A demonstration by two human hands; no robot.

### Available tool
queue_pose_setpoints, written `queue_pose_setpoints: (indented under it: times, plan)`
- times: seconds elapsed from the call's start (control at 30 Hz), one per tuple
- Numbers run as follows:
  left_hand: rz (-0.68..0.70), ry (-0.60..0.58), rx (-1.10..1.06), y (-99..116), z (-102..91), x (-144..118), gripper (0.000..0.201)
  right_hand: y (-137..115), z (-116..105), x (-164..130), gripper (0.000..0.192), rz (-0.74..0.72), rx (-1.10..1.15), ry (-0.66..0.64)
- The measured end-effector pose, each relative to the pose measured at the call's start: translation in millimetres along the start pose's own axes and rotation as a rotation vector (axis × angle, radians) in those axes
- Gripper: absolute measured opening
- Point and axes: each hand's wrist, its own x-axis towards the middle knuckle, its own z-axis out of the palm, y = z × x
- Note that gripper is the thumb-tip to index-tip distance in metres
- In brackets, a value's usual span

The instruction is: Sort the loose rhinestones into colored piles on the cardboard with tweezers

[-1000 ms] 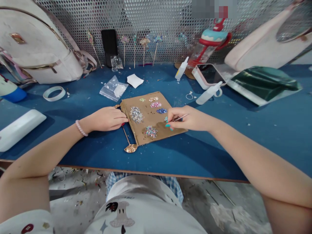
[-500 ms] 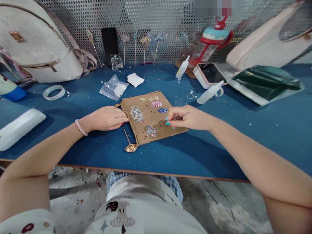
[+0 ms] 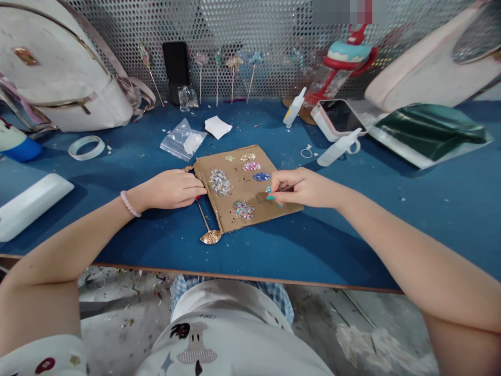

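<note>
My left hand [image 3: 178,189] is closed at the left edge of a piece of cardboard [image 3: 242,190]. From under its fingertips runs the thin stem of a gold hairpin [image 3: 211,237] with a fan-shaped end; the grip itself is partly hidden. Over the cardboard's right side, my right hand [image 3: 301,189] pinches a thin pick [image 3: 287,187], its tip pointing down-left to the board. Silvery sequins [image 3: 220,182], mixed-colour sequins [image 3: 243,210], blue sequins [image 3: 261,177] and pink sequins [image 3: 251,166] lie there in small piles. A few teal pieces are partly hidden by my right fingers.
Behind the cardboard are a plastic bag [image 3: 182,140] and white paper [image 3: 218,127]. Glue bottles [image 3: 338,148] and a phone [image 3: 340,120] stand or lie to the right. Tape [image 3: 86,148] is at left. Decorated sticks [image 3: 234,78] stand along the perforated metal panel [image 3: 258,31].
Both hands keep nearly the same place. The pick's tip has shifted very slightly above the cardboard. The whole view has moved a little.
</note>
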Motion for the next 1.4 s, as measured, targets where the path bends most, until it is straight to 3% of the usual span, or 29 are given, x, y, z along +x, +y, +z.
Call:
queue_pose_setpoints:
  times: [0.37,0.5,0.7,0.83,1.13,1.4]
  plan:
    - [0.018,0.023,0.018,-1.3,1.8,-0.6,0.030,2.2,-1.7,0.2,0.022,0.024,0.008,0.028]
    - [0.007,0.009,0.023,-0.6,0.7,-0.5,0.029,4.6,-3.2,1.2,0.025,0.025,0.018,0.139]
    - [-0.006,0.003,0.019,0.5,0.7,-0.4,0.031,14.6,-7.5,6.0,0.026,0.063,-0.044,0.405]
    - [-0.011,0.003,-0.006,0.1,1.3,-0.5,0.031,19.1,-7.9,8.8,0.026,0.092,-0.095,0.485]
    - [-0.014,-0.008,-0.013,-0.9,2.7,-2.0,0.030,19.3,-3.6,11.2,0.030,0.093,-0.056,0.517]
    - [0.004,0.000,-0.013,-1.0,3.1,-1.7,0.031,-11.8,30.0,9.8,0.032,-0.019,0.030,0.416]
